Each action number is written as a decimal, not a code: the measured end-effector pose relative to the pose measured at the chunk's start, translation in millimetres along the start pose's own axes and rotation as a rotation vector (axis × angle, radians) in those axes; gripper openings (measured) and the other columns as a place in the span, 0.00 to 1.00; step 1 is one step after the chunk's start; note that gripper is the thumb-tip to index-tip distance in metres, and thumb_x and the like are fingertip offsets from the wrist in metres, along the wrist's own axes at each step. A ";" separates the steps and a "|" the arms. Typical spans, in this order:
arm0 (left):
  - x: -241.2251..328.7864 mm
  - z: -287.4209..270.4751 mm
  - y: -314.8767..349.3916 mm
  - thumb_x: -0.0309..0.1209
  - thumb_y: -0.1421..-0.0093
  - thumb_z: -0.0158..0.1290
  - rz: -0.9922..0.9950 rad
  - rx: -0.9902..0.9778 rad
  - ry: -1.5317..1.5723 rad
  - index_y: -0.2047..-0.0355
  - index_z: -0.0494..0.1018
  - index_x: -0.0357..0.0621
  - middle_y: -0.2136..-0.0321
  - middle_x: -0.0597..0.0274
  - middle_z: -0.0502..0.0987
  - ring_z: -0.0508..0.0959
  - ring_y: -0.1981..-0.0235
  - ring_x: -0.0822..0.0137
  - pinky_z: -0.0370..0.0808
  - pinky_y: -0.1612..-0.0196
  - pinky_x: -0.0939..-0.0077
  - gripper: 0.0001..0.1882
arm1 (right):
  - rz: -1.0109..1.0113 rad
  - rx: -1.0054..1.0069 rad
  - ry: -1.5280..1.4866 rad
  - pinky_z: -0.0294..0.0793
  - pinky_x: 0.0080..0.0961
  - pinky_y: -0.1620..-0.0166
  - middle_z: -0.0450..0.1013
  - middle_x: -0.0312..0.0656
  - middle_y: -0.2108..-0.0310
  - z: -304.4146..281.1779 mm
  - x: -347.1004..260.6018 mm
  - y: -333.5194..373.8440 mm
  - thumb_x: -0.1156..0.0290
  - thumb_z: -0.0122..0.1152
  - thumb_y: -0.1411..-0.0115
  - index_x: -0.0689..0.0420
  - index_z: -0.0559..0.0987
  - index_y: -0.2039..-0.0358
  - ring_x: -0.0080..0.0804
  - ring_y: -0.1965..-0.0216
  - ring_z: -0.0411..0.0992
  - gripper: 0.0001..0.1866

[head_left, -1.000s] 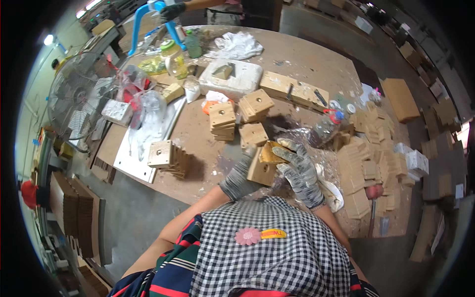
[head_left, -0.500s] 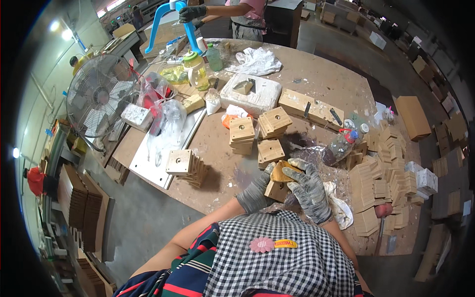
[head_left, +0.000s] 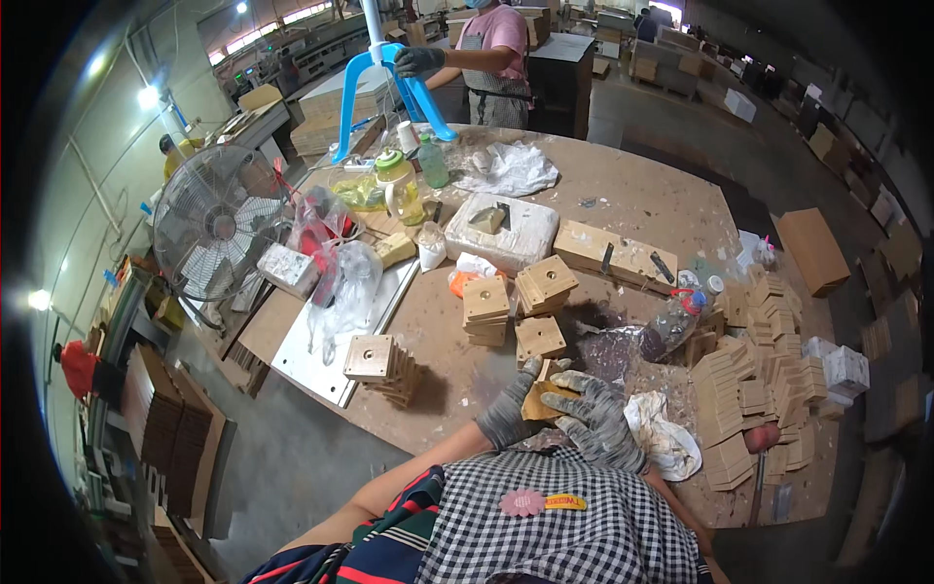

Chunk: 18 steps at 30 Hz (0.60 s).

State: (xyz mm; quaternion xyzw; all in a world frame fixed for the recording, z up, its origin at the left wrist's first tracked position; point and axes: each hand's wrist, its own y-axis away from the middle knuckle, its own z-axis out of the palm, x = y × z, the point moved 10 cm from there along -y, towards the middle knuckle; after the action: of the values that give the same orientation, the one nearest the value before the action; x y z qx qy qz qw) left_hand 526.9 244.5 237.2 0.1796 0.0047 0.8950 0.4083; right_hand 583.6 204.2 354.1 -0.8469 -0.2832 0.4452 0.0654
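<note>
Close in front of my apron, my left hand (head_left: 508, 413) in a grey glove grips a small wooden block from its left side. Most of that block is hidden behind the gloves. Over it lies a tan piece of sandpaper (head_left: 541, 400), which my right hand (head_left: 600, 419), also gloved, presses with its fingers laid across it. Just beyond my hands stands a short stack of square wooden blocks (head_left: 540, 338) with a hole in the middle. Two similar stacks, one left (head_left: 484, 300) and one right (head_left: 547, 280), rise behind it.
Another block stack (head_left: 372, 358) stands front left. Many wooden pieces (head_left: 749, 365) fill the right side, near a white rag (head_left: 664, 435) and a plastic bottle (head_left: 671, 321). A fan (head_left: 222, 222) is at left. Across the table, a co-worker's gloved hand (head_left: 418, 61) holds a blue-legged frame (head_left: 352, 97).
My view has tilted up, so the table sits lower in the picture. Both hands have drawn nearer my apron, and my right fingers now lie flatter over the sandpaper.
</note>
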 end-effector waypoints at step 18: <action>-0.3 -12.2 9.0 0.63 0.45 0.47 -0.076 0.208 -0.011 0.54 0.69 0.45 0.61 0.54 0.74 0.76 0.62 0.57 0.78 0.59 0.62 0.34 | -0.064 -0.164 -0.063 0.54 0.34 0.38 0.62 0.42 0.44 25.0 7.9 5.8 0.65 0.57 0.43 0.48 0.76 0.49 0.42 0.40 0.56 0.20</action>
State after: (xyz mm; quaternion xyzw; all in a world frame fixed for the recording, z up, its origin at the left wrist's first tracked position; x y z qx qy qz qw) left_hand 516.6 240.0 227.0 0.2254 0.1022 0.8726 0.4210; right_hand 569.8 200.1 331.5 -0.8255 -0.3473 0.4449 0.0011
